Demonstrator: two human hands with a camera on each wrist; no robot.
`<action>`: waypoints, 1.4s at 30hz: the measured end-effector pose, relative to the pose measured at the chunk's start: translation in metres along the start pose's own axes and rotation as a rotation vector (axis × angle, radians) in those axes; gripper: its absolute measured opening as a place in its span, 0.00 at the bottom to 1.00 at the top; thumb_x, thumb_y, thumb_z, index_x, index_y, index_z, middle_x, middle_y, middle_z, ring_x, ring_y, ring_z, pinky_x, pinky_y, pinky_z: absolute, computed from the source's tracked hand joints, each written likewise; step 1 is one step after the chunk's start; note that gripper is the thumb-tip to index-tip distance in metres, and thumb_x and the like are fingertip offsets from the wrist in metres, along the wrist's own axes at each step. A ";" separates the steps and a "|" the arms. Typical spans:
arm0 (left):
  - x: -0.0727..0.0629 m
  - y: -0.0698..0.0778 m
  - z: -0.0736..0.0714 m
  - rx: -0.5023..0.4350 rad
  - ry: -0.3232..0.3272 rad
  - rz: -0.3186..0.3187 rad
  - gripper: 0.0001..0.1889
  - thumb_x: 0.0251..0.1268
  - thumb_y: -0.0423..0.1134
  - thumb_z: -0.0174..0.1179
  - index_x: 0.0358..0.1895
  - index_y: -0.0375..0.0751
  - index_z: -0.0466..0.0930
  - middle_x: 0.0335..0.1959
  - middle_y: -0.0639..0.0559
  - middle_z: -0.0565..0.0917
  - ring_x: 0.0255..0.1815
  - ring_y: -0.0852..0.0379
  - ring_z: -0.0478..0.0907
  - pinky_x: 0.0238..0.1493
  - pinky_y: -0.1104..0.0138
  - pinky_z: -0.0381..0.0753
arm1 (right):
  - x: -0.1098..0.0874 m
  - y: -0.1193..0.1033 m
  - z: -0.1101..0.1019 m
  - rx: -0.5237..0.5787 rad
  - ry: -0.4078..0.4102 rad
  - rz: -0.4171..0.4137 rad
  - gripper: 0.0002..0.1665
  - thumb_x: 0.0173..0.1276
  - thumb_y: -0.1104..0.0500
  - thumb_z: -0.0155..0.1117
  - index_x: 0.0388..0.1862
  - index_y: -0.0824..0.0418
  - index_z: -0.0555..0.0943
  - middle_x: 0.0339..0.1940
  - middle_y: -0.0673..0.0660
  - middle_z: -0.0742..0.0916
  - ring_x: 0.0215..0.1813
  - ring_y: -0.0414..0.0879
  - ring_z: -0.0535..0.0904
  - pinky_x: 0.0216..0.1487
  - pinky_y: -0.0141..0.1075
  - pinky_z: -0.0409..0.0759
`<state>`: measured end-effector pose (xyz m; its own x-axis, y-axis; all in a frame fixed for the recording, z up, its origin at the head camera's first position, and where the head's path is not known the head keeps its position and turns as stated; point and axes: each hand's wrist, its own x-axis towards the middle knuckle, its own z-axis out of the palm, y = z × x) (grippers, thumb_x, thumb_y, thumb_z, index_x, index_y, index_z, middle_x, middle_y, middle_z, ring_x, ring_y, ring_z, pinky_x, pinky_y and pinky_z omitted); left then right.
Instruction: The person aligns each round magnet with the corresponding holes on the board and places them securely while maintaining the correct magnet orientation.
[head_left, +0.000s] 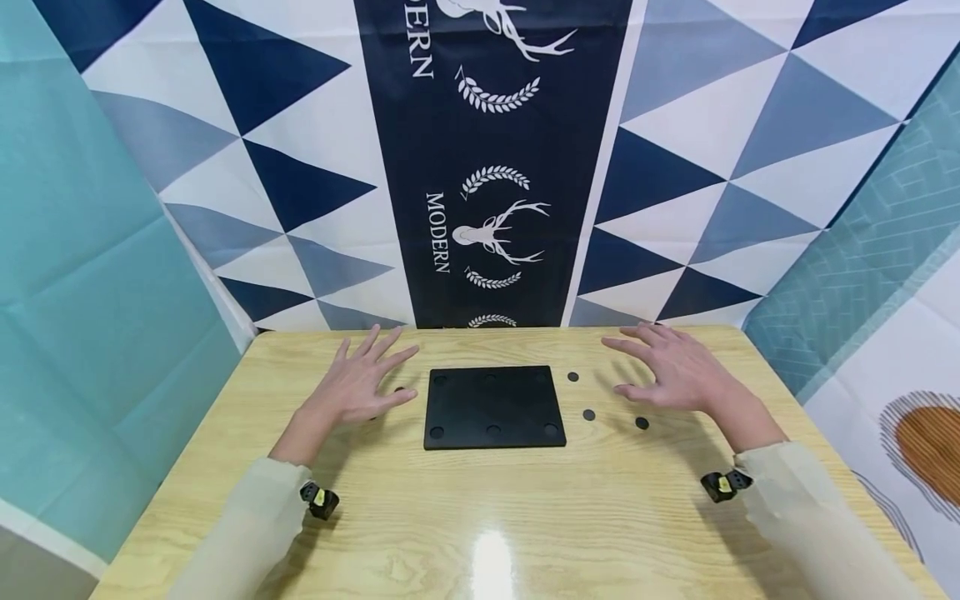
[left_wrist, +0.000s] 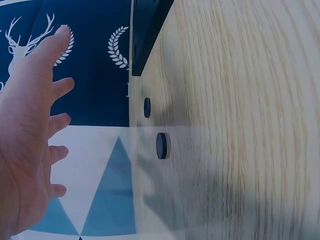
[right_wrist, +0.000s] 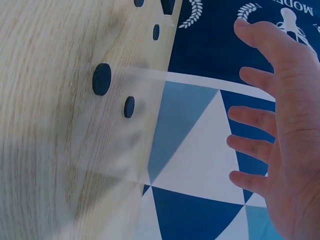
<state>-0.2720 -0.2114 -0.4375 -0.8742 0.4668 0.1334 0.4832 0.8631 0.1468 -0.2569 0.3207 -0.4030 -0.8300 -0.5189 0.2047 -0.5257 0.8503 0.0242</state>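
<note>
A black rectangular plate (head_left: pixel 491 408) with several round recesses lies on the wooden table between my hands. My left hand (head_left: pixel 365 379) hovers left of it, fingers spread and holding nothing. Two small black discs (left_wrist: pixel 161 145) lie on the table beneath that hand; in the head view they are partly covered by it. To the right of the plate my right hand (head_left: pixel 671 367) is held above the table with fingers apart, also holding nothing. Several black discs (head_left: pixel 588 415) lie between the plate and this hand. The right wrist view shows another disc (right_wrist: pixel 129 107), seemingly hidden under the hand in the head view.
The light wooden table (head_left: pixel 405 517) ends at the back against a patterned cloth (head_left: pixel 495 167) with deer heads and triangles. A teal cloth (head_left: pixel 112 292) hangs at the left, and another patterned cloth (head_left: pixel 885 400) at the right. Both wrists carry small black cameras (head_left: pixel 321 502).
</note>
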 end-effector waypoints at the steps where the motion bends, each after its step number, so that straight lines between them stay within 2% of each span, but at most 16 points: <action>1: 0.001 0.001 0.000 -0.001 -0.001 0.001 0.42 0.77 0.71 0.58 0.89 0.62 0.67 0.96 0.46 0.57 0.97 0.30 0.50 0.87 0.19 0.49 | 0.000 0.000 0.000 0.001 0.003 -0.003 0.44 0.72 0.36 0.74 0.83 0.50 0.79 0.78 0.68 0.84 0.79 0.73 0.80 0.74 0.75 0.79; 8: 0.005 0.005 0.001 -0.003 0.000 0.018 0.42 0.76 0.71 0.59 0.89 0.61 0.68 0.96 0.45 0.58 0.96 0.29 0.51 0.86 0.18 0.49 | 0.003 -0.003 0.003 -0.006 0.016 -0.028 0.44 0.72 0.37 0.74 0.82 0.51 0.80 0.77 0.68 0.85 0.76 0.72 0.82 0.74 0.73 0.80; 27: 0.011 0.021 0.001 0.002 -0.006 0.040 0.43 0.76 0.72 0.58 0.89 0.62 0.67 0.95 0.43 0.61 0.96 0.31 0.53 0.86 0.20 0.55 | 0.015 -0.020 0.007 0.008 -0.005 -0.012 0.44 0.72 0.35 0.73 0.83 0.48 0.80 0.78 0.67 0.85 0.77 0.71 0.82 0.73 0.74 0.80; 35: 0.012 0.022 0.003 -0.018 0.006 0.054 0.43 0.75 0.71 0.60 0.89 0.60 0.68 0.94 0.43 0.62 0.96 0.30 0.54 0.85 0.20 0.56 | 0.015 -0.022 0.011 0.015 0.002 -0.025 0.41 0.71 0.37 0.75 0.80 0.49 0.83 0.74 0.66 0.87 0.76 0.69 0.81 0.69 0.72 0.83; 42: 0.012 0.022 0.006 -0.045 -0.017 0.061 0.43 0.75 0.71 0.61 0.89 0.60 0.69 0.95 0.44 0.61 0.96 0.30 0.53 0.85 0.19 0.56 | 0.015 -0.026 0.012 0.014 -0.008 -0.029 0.40 0.70 0.36 0.77 0.77 0.49 0.85 0.70 0.63 0.89 0.74 0.67 0.81 0.67 0.71 0.84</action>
<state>-0.2719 -0.1854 -0.4389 -0.8435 0.5219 0.1267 0.5370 0.8236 0.1824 -0.2575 0.2896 -0.4129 -0.8159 -0.5439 0.1961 -0.5519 0.8337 0.0162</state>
